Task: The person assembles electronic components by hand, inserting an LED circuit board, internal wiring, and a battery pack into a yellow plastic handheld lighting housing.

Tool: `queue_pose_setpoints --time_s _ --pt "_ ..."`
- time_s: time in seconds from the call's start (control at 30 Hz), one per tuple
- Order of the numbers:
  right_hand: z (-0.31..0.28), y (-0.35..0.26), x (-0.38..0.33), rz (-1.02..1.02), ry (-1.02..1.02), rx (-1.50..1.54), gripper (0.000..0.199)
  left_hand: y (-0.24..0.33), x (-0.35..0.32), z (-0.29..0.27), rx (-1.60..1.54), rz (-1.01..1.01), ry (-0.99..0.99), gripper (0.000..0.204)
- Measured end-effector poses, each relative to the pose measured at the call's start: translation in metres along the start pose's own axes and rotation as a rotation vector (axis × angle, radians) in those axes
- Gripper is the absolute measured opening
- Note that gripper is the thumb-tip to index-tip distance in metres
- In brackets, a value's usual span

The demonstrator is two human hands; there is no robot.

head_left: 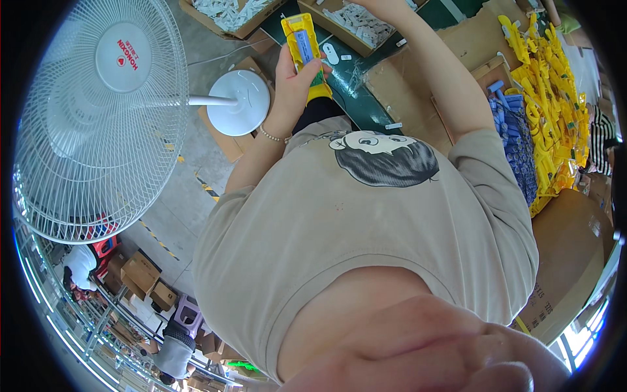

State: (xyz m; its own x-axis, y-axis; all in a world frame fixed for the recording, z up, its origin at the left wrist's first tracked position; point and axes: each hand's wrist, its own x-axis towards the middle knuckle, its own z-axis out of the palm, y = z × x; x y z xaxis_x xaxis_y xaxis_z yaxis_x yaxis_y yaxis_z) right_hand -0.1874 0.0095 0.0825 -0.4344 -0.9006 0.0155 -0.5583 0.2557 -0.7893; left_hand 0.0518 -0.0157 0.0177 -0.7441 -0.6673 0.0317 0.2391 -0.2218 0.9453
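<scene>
My left hand (298,77) is closed around a yellow plastic casing (298,25), its thumb pressed along one side. A blue-grey piece (304,48) lies in the hollow of the casing, and a bit of green shows near its lower end. My right hand (384,8) reaches to the top edge beside a carton of small white parts (359,27). Its fingers are cut off by the picture edge, so their grip is hidden. A small white oval piece (331,53) rests on the dark green tabletop (359,98) just right of my left hand.
Another carton of white parts (230,14) stands at the upper left. A large white fan (98,117) fills the left side. Blue parts (513,134) and a heap of yellow casings (555,111) lie at the right, above a big cardboard box (568,255). Other people are farther back.
</scene>
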Motion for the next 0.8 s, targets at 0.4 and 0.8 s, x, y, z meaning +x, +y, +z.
queue_pose_setpoints --time_s 0.4,0.8 --pt "-0.017 0.005 -0.127 -0.135 0.027 0.54 0.021 0.037 0.04 0.059 -0.07 -0.011 -0.223 0.028" --pt "-0.033 0.005 -0.147 -0.312 0.278 0.489 0.002 0.023 0.024 0.083 -0.053 -0.459 -0.305 0.033"
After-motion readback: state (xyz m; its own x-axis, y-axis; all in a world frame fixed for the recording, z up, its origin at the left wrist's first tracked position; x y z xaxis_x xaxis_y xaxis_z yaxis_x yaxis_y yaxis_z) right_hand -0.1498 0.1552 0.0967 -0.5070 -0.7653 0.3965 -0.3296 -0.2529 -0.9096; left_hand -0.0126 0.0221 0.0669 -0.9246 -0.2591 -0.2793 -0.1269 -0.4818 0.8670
